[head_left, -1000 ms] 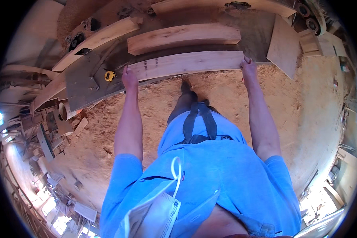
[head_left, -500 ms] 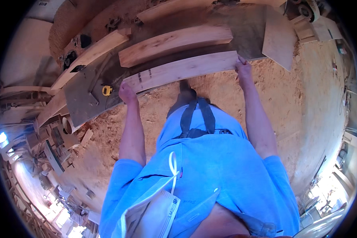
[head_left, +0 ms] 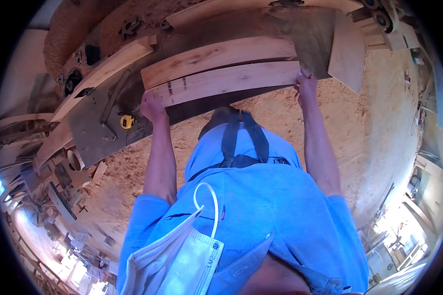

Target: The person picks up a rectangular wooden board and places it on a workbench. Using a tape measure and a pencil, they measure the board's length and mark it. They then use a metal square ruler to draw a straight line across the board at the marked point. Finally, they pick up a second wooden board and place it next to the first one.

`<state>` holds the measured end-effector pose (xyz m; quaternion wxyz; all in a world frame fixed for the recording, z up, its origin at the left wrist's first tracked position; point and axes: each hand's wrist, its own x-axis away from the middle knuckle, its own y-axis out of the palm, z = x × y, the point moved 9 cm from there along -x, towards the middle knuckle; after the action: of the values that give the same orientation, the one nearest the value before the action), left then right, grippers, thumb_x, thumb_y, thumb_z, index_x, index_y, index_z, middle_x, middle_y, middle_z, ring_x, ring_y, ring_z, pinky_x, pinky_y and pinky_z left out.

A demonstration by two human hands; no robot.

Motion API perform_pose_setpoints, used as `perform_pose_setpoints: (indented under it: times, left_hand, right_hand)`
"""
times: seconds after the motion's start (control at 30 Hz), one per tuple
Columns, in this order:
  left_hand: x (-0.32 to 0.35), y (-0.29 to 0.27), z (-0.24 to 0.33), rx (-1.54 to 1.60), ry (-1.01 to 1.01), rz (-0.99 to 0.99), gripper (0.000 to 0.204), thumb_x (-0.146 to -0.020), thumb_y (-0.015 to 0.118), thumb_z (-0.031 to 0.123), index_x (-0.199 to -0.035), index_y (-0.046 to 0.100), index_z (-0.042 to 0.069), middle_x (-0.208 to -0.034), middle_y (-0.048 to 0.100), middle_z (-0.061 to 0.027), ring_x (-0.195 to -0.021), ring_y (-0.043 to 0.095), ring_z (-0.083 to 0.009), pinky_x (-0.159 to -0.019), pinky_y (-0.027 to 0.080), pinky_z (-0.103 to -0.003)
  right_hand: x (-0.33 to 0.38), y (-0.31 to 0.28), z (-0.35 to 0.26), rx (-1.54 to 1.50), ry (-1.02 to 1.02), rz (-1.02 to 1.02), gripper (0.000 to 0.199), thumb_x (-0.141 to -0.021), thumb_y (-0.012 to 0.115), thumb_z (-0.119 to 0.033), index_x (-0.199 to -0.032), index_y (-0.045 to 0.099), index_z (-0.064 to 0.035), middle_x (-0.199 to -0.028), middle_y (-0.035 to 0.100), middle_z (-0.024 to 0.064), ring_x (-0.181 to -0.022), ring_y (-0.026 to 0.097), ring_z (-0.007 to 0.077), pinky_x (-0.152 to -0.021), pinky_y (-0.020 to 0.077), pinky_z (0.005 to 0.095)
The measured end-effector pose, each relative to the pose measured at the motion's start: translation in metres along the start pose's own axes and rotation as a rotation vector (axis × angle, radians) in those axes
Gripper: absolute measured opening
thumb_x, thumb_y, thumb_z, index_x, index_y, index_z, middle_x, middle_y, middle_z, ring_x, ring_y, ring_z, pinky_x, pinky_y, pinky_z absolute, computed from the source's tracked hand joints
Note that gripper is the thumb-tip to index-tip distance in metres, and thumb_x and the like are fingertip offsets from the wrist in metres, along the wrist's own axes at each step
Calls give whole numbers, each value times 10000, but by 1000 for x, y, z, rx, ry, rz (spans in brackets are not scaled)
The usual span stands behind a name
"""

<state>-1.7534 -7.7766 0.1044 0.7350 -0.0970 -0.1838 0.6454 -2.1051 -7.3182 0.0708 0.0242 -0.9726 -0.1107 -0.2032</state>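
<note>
A long pale wooden board (head_left: 226,82), dark marks near its left end, spans between my hands over the near side of the dark workbench (head_left: 96,130). My left hand (head_left: 153,106) is closed round its left end, and my right hand (head_left: 306,82) grips the right end. Just beyond lies a second wooden board (head_left: 216,55), nearly parallel, its near edge right along the held board. Whether the two boards touch all the way cannot be made out. To the left of my left hand a yellow tape measure (head_left: 127,121) rests on the bench.
A metal square (head_left: 114,103) lies on the bench by the tape measure. Farther left a long plank (head_left: 106,73) slants across, and a flat wooden panel (head_left: 347,54) sits at the right end. Sawdust covers the floor (head_left: 261,110). A white face mask (head_left: 182,255) hangs at my chest.
Both hands have carried the board away from me, closing most of the gap to the second board. A strip of bench now shows on the near side of the held board.
</note>
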Motion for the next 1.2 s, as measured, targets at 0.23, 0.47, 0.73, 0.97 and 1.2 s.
perform_pose_setpoints:
  times: [0.23,0.47,0.73,0.97,1.2]
  left_hand:
    - [-8,6,-6,-6,51,-110,398,-996,522,240,-1252,636,-43,-1065,707,-91,-913,621,-138,-831,497,-293]
    - [-7,10,0,-68,-65,-344,518,-1021,526,253,-1436,476,-52,-1327,615,-145,-1153,584,-168,-990,447,-299]
    - [-56,33,23,-21,-84,-495,587,-1023,540,250,-1506,366,-34,-1456,519,-144,-1306,498,-213,-1101,368,-316]
    - [-78,67,23,-93,70,-633,590,-1043,538,269,-1521,332,-10,-1503,485,-156,-1379,456,-258,-1150,328,-356]
    - [-76,65,30,-7,105,-629,542,-1039,539,300,-1472,418,-2,-1452,536,-155,-1344,484,-247,-1141,339,-369]
  right_hand:
    - [-13,10,-18,153,-53,79,407,-862,532,16,-1245,665,47,-895,650,-37,-689,497,45,-623,393,216]
    - [-29,12,-29,170,-26,101,424,-859,553,-29,-1264,658,41,-1058,719,28,-822,599,88,-704,458,238]
    - [-32,40,-72,736,-110,310,337,-934,598,-203,-1225,690,-60,-1052,721,187,-881,686,250,-823,513,348]
    - [-27,39,-64,929,-86,494,263,-949,596,-228,-1061,715,-21,-878,708,193,-735,640,312,-708,502,374]
    - [-27,37,-67,837,-186,509,266,-980,560,-198,-1049,712,9,-797,684,146,-696,587,181,-675,480,334]
